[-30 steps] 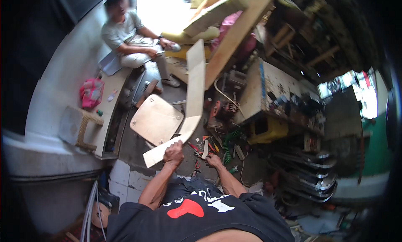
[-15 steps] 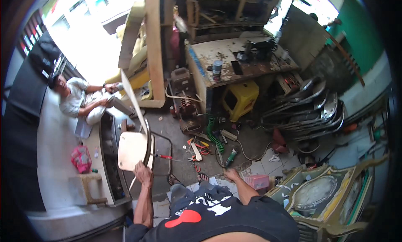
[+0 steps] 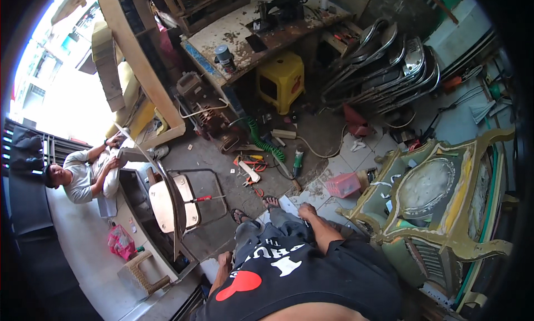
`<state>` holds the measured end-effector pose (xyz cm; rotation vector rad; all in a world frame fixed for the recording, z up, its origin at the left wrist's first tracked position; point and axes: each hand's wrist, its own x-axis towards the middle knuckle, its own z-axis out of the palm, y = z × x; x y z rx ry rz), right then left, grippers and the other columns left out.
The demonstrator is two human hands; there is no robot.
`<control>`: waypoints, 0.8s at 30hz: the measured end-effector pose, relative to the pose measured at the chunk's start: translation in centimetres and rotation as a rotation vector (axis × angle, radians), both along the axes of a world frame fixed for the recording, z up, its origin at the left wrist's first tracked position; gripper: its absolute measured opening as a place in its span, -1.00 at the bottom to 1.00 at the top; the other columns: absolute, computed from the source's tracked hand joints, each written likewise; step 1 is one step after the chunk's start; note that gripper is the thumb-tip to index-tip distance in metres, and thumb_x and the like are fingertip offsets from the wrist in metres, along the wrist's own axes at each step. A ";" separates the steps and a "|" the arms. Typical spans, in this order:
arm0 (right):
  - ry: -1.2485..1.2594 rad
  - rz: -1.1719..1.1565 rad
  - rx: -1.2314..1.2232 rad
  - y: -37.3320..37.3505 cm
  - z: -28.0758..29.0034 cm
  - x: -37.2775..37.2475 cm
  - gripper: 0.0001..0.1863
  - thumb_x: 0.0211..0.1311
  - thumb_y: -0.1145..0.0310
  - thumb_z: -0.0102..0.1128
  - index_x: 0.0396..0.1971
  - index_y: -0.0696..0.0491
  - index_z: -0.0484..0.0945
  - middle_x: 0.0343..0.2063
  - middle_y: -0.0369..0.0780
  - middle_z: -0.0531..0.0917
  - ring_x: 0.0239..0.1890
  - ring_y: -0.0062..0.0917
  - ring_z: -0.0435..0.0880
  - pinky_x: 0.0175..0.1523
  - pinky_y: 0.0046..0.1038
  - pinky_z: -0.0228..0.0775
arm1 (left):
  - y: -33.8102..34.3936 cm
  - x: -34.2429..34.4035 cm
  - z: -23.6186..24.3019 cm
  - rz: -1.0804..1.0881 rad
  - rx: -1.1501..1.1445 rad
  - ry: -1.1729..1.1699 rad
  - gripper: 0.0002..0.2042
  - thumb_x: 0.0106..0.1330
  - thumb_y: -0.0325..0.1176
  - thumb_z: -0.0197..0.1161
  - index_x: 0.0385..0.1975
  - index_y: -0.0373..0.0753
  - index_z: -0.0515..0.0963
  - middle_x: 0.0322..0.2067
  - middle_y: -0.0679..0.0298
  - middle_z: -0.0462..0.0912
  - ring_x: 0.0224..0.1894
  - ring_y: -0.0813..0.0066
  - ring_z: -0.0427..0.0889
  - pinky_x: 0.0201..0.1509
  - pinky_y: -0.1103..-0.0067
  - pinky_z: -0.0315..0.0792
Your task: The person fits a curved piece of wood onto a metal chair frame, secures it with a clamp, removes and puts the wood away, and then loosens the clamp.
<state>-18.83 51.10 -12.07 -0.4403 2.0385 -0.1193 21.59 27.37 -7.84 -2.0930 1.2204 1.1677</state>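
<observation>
Showing edge-on by the seat [image 3: 163, 205], the bent board [image 3: 178, 212] lies left and ahead of the nearer left hand [image 3: 224, 260], long axis running forward; whether that hand or the right hand [image 3: 307, 211], both apart from it, is clenched, I cannot tell.

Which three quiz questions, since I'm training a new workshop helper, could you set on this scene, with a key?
1. Multiple choice: what colour is the plastic stool? (a) green (b) yellow (c) blue
2. True or false: in this view, the green coiled hose lies left of the pink plastic container.
3. Which of the wearer's hands appears nearer the pale seat panel?

Key: 1. b; 2. true; 3. the left hand.
</observation>
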 end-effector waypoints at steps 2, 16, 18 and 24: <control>0.097 0.180 -0.098 -1.9 -0.4 0.6 -0.66 0.11 0.21 0.06 -0.23 0.09 0.65 -0.21 -0.05 0.69 -0.13 -0.18 0.67 -0.05 -0.22 0.50 | -0.4 -1.3 2.2 -0.166 0.074 0.188 -0.69 0.08 -0.33 0.24 -0.25 -0.44 0.58 -0.35 0.05 0.62 -0.30 0.16 0.61 -0.23 0.28 0.51; -0.109 -0.602 -0.048 0.2 0.8 -6.0 -0.80 0.17 0.39 0.02 -0.36 0.10 0.63 -0.52 -0.22 0.69 -0.58 -0.48 0.67 -0.57 -0.43 0.50 | -1.8 -0.3 9.5 0.397 -0.122 0.538 -0.62 0.37 -0.30 0.07 0.10 -0.38 0.39 -0.10 0.08 0.61 -0.15 0.26 0.65 -0.17 0.41 0.53; -0.081 -0.533 -0.020 0.2 0.9 -6.9 -0.79 0.14 0.45 0.02 -0.48 0.16 0.66 -0.59 -0.18 0.69 -0.62 -0.48 0.69 -0.54 -0.44 0.53 | 0.9 2.3 8.5 0.469 -0.131 0.503 -0.63 0.37 -0.28 0.07 0.11 -0.33 0.40 -0.12 0.12 0.62 -0.17 0.28 0.65 -0.19 0.41 0.53; -0.182 -0.566 -0.099 -3.2 1.4 -4.9 -0.79 0.20 0.38 -0.03 -0.28 0.05 0.60 -0.50 -0.26 0.65 -0.57 -0.53 0.65 -0.57 -0.46 0.53 | 8.8 4.2 7.3 -0.236 0.037 0.084 -0.69 0.23 -0.25 0.16 -0.12 -0.29 0.59 -0.16 0.11 0.67 -0.15 0.28 0.65 -0.13 0.40 0.50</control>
